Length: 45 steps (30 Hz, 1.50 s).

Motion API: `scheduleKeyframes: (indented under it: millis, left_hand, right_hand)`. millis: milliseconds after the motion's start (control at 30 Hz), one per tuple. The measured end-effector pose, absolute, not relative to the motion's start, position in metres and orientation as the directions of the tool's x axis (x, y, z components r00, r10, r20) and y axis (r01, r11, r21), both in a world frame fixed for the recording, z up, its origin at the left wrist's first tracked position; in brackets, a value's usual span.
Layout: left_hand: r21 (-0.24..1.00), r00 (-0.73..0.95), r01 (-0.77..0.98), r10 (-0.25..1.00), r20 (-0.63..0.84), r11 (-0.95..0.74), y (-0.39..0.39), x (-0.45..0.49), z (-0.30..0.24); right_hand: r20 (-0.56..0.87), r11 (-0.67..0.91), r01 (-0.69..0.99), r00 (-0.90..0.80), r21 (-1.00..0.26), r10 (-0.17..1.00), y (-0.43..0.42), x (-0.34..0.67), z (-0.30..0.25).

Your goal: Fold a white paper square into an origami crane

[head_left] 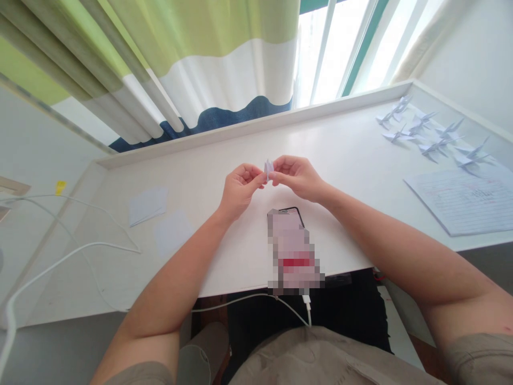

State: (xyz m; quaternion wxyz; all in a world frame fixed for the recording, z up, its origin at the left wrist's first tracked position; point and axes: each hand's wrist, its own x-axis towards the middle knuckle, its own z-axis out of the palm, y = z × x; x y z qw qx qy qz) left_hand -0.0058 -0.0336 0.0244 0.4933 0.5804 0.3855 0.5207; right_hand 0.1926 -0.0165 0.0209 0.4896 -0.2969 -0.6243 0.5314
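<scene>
Between my two hands, above the middle of the white desk, is a small piece of folded white paper (268, 168). My left hand (241, 187) pinches its left side between thumb and fingers. On the other side, my right hand (295, 175) grips it the same way. The paper stands upright with a narrow, pointed top; its finer folds are too small to make out. Just below the hands, a phone (290, 240) lies on the desk, its screen blurred out.
Several folded paper cranes (435, 133) stand at the far right, behind a lined sheet with writing (468, 198). Plain paper squares (147, 206) lie to the left. White cables (100, 245) cross the left side, and a charging cable (307, 307) runs from the phone. A raised rim (256, 125) edges the desk's back.
</scene>
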Motion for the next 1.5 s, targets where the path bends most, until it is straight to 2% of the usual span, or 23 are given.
scheduleKeyframes:
  millis: [300,533,633,833,967,1233,1500]
  left_hand:
    - [0.96,0.093,-0.098,0.958,0.271,-0.262,-0.04,0.002,0.027]
    - [0.94,0.004,-0.047,0.941,0.337,-0.337,-0.04,0.003,0.024]
    - [0.923,-0.016,0.018,0.923,0.386,-0.385,-0.041,0.005,0.023]
    - [0.878,-0.003,0.125,0.884,0.467,-0.463,-0.04,0.003,0.02]
    - [0.885,0.03,0.098,0.89,0.455,-0.456,-0.037,0.001,0.017]
    - [0.915,0.091,0.056,0.915,0.394,-0.399,-0.037,0.0,0.015]
    - [0.946,0.116,-0.023,0.939,0.324,-0.324,-0.037,0.003,0.018]
  right_hand:
    - [0.28,0.224,-0.21,-0.292,-0.952,0.915,-0.019,0.191,0.025]
    - [0.292,0.236,-0.2,-0.319,-0.951,0.902,-0.018,0.19,0.024]
    - [0.33,0.294,-0.161,-0.29,-0.942,0.898,-0.017,0.19,0.02]
    - [0.518,0.526,0.016,-0.157,-0.85,0.841,-0.018,0.193,0.019]
    - [0.582,0.598,0.062,-0.167,-0.799,0.796,-0.022,0.193,0.021]
    - [0.625,0.646,0.099,-0.178,-0.757,0.76,-0.023,0.192,0.023]
    - [0.581,0.606,0.099,-0.2,-0.789,0.789,-0.018,0.193,0.02]
